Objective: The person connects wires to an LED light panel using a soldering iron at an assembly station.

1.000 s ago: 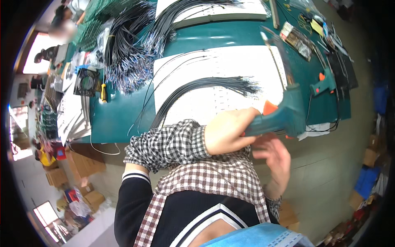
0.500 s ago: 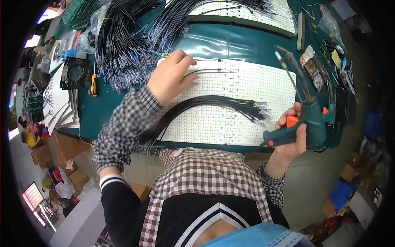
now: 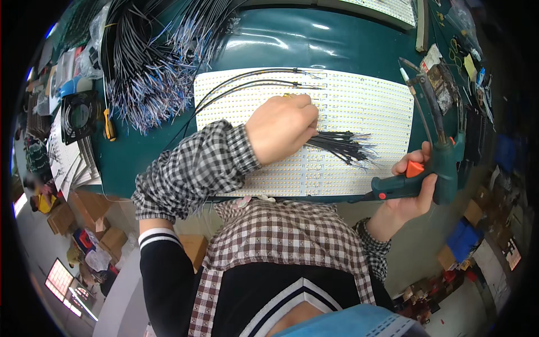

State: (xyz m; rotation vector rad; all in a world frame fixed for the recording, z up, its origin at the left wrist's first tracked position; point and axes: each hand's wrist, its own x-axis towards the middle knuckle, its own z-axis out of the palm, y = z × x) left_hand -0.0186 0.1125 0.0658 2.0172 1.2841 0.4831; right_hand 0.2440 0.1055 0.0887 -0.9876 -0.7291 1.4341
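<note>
A white LED panel (image 3: 365,112) with rows of small yellowish dots lies before me. Two black cables (image 3: 241,86) curve over its upper left part, their stripped ends near the middle. Lower on the panel is a bundle of black cables (image 3: 339,144) with thin wire ends pointing right. My left hand (image 3: 283,126) covers the rest of that bundle, its fingers pinched at the cables; how many they hold is hidden. At the panel's right edge, my right hand (image 3: 412,194) grips a green soldering gun (image 3: 445,168) with an orange trigger, its tip pointing up and away.
Large heaps of black cables (image 3: 149,84) lie at the far left of the green table (image 3: 269,42). A yellow screwdriver (image 3: 109,124) and a black fan (image 3: 78,117) are on the left. Another panel (image 3: 387,10) is at the back. Scissors (image 3: 453,50) and small tools lie at the right.
My left hand has moved right and nearer, from the two upper cables to the bundle, and its fingers have closed. The right hand still holds the soldering gun, shifted slightly right in view.
</note>
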